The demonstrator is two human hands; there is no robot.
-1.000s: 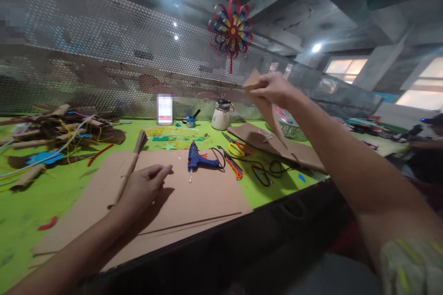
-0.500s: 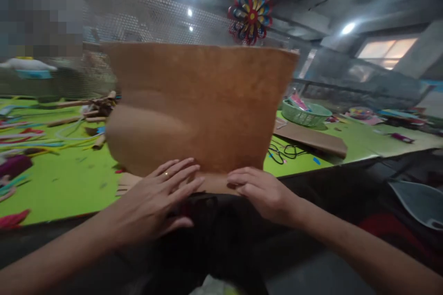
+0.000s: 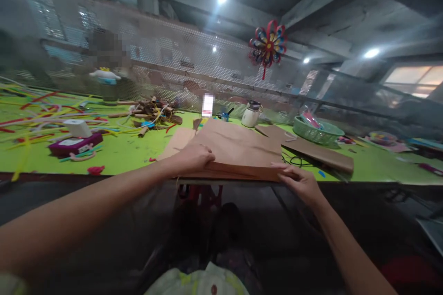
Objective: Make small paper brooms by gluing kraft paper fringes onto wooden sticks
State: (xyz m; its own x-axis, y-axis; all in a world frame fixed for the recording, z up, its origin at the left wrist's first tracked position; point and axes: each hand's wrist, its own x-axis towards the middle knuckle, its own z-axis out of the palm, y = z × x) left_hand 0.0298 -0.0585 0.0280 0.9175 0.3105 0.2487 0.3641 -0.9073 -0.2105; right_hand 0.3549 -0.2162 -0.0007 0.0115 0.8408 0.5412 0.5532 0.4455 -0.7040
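The brown sheet (image 3: 238,140) lies at the near edge of the bench (image 3: 134,156), in the middle of the scene, with its near edge raised between the person's two hands. The left hand (image 3: 195,156) has its fingers curled over the near left part of that edge, its grip closed on the sheet. The right hand (image 3: 302,184) pinches the near right corner, its grip narrow, thumb and fingers on the sheet. A paler sheet (image 3: 175,143) shows beneath it on the left. Just to the right lie a black cable (image 3: 296,161), a small blue scrap (image 3: 321,174) and a folded brown piece (image 3: 318,153), with a green basket (image 3: 334,137) behind that piece. On the far side stand a white jug (image 3: 249,116) with a dark top, a small blue jar (image 3: 224,117) and a bright upright screen (image 3: 207,103). To the left are a heap of brown rolls and strips (image 3: 155,111) and, nearer, a purple box (image 3: 65,147) carrying a white block (image 3: 76,128).
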